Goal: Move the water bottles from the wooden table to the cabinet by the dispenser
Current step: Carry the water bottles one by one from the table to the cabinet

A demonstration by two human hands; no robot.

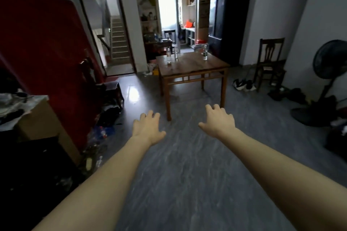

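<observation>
**Empty hands out front, bottles on the table across the room**

Two bare forearms reach forward from the bottom edge, palms down over grey streaked floor. Left hand [148, 127]: fingers spread and loosely curled, holding nothing. Right hand [219, 119]: likewise spread, thumb out to the side, holding nothing. The hands are apart from each other and well short of the table.

Table [189, 65]: dark wood, square top, standing mid-room beyond the hands. Its near left leg shows between the two hands.

Bottles, all upright on the far half of the top:
- bottle with reddish label [168, 56], far left corner area
- clear bottle [176, 53], just right of it, close together
- bottle with dark label [205, 53], far right side, well apart from the pair

Whether they hold water is too blurred to tell.

Surroundings: red panel [47, 52] leaning at left; doorway with stairs [118, 41] behind it; chair [270, 62] against the right wall; standing fan [330, 62] at far right. Clutter along the left floor.
</observation>
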